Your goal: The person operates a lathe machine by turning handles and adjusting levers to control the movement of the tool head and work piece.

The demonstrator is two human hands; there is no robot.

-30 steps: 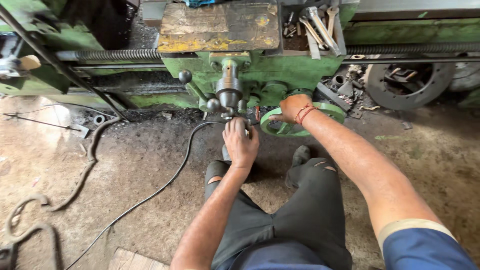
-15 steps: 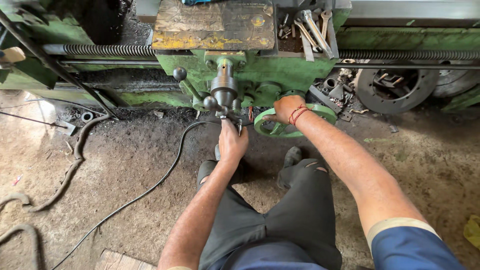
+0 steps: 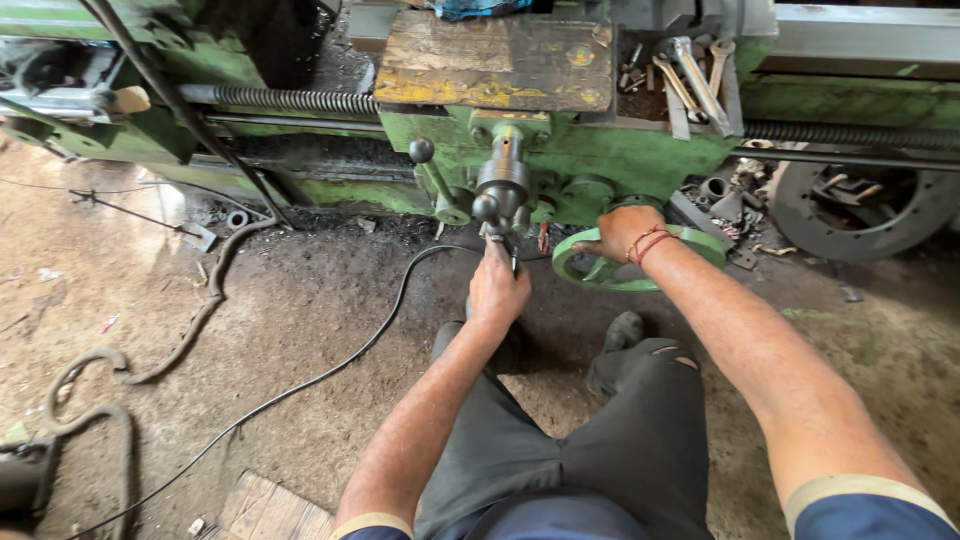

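Observation:
I stand before a green lathe carriage (image 3: 600,155). My left hand (image 3: 497,290) is closed around the lower handle of the steel cross-slide crank (image 3: 500,195) that sticks out of the apron. My right hand (image 3: 625,232), with a red thread at the wrist, grips the rim of the green handwheel (image 3: 600,272) to the right of the crank. A ball-ended lever (image 3: 425,165) stands just left of the crank, untouched.
Wrenches (image 3: 690,75) lie on the carriage top beside a worn wooden board (image 3: 500,60). A black cable (image 3: 330,370) and a hose (image 3: 150,365) snake over the dirty concrete floor. A round metal part (image 3: 860,205) lies at right. My shoes (image 3: 615,345) are below the handwheel.
My view has shifted slightly; both hands stay on the crank and the handwheel, with the left hand a little higher on the crank handle.

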